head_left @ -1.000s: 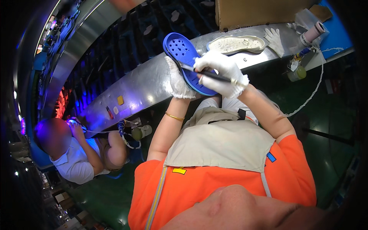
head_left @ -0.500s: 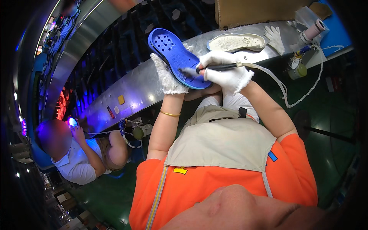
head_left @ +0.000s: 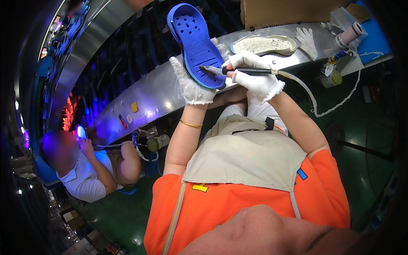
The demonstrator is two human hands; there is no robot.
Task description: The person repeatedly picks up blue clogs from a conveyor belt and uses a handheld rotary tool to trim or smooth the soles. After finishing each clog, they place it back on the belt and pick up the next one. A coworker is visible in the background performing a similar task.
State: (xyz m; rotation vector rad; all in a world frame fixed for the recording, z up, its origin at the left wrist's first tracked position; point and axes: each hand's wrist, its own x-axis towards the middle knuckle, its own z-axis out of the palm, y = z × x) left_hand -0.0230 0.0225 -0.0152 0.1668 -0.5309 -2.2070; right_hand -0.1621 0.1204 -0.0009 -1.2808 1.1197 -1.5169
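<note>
In a white knitted glove, my left hand grips a blue shoe sole from below and along its left edge. The sole is held tilted above the metal bench, its end with round holes pointing away from me. My right hand, in a white glove with bare fingertips, is closed around the black handle of a brush. The brush's pale bristles lie against the near part of the sole's upper face. A whitish hose runs from the handle's rear end toward the right.
A whitish sole and a white glove lie on the metal bench. Behind them stands a cardboard box. A jar hangs by the bench at right. A co-worker sits at left. Dark shapes fill the line beyond the bench.
The blue sole has moved up and slightly right, turning more upright. My right hand has shifted a little, and the brush now touches higher in the picture. The co-worker's lit object has tilted more upright.
</note>
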